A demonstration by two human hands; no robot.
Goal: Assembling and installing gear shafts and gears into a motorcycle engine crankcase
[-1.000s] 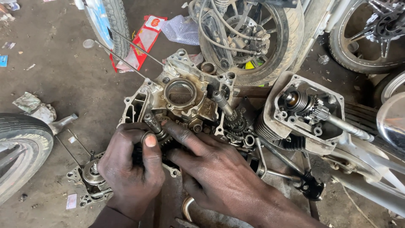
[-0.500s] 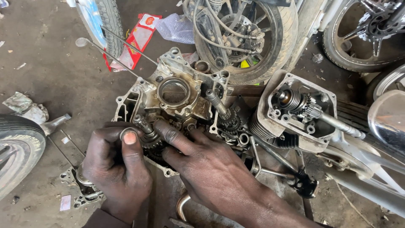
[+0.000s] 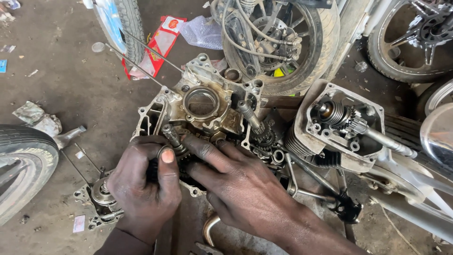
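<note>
Oily concrete floor (image 3: 61,80) bears an engine crankcase (image 3: 203,106) and red wrapper (image 3: 158,45).

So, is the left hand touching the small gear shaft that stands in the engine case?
Touching. The head view shows the left hand wrapped around the gear shaft, thumb pressed against its lower part, with no gap. The right hand also has a finger against it.

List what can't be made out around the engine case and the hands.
Head view only:
- Gear shaft: lower part hidden by the left hand.
- Engine case: near side covered by the right hand.
- Curved pipe: mostly under the right wrist.
- Tyre: cut off by the left edge.
</note>
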